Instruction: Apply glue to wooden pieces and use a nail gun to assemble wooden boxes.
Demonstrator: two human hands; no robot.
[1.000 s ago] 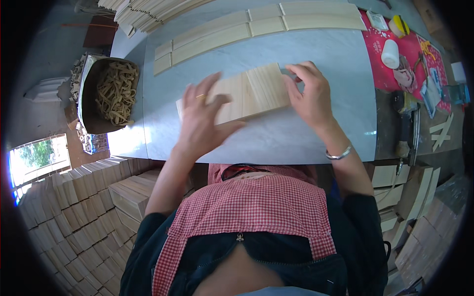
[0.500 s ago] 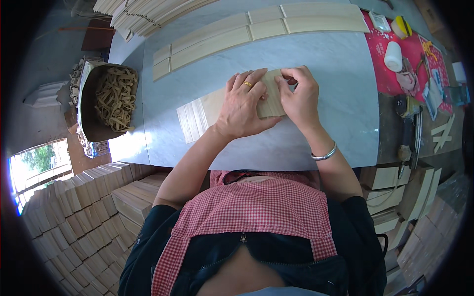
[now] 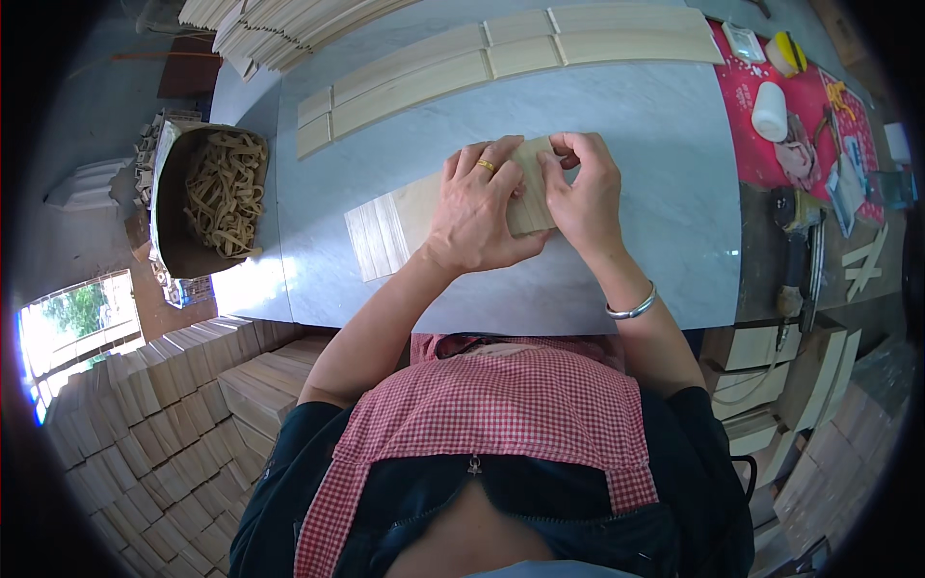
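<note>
A pale wooden board [image 3: 417, 205] lies at a slant on the grey marbled tabletop [image 3: 665, 260], with grooved lines across its left end. On its right part sits a shorter greenish-tan wooden piece [image 3: 533, 205]. My left hand [image 3: 479, 207], a ring on one finger, spans the boards from above, its fingers toward the far edge and its thumb along the near edge. At the right end of the shorter piece, my right hand [image 3: 585, 178] is closed with thumb and bent fingers pinching its far corner. The fingertips partly hide the contact.
Long thin boards [image 3: 520, 48] lie across the table's far side; stacked slats [image 3: 279, 29] stand far left. A bin of wood strips [image 3: 226, 193] is left. A red mat [image 3: 761, 125] holds a white bottle [image 3: 769, 111], near a power tool [image 3: 792, 250]. Wood blocks [image 3: 145, 414] are piled lower left.
Both hands stay at the same boards. My left thumb has shifted slightly nearer to me, and my right hand has moved only a little.
</note>
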